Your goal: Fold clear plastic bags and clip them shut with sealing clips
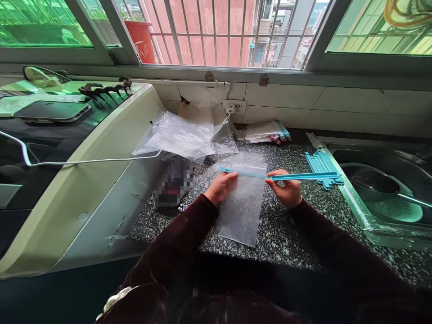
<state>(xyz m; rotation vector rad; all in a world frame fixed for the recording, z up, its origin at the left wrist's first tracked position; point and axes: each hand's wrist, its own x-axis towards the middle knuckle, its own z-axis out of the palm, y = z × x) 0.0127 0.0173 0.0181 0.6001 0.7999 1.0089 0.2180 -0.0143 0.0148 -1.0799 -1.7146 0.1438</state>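
Note:
A clear plastic bag (243, 207) hangs over the speckled counter, its upper part between my two hands. My left hand (221, 185) is closed on the bag's left edge, thumb on top, near the end of a thin blue strip that crosses behind or inside the film. My right hand (286, 189) pinches a blue plastic sealing strip (303, 176) at the bag's right edge. The strip's long free part sticks out to the right. Beyond it, a pile of similar blue strips (322, 164) lies beside the sink.
Loose clear bags (182, 130) lie heaped at the back left, near a wall socket (235, 107). A stack of bags with coloured strips (266, 132) rests against the wall. A pixelated dark object (173, 183) is left of my hands. The sink (357, 216) holds a bowl (369, 179).

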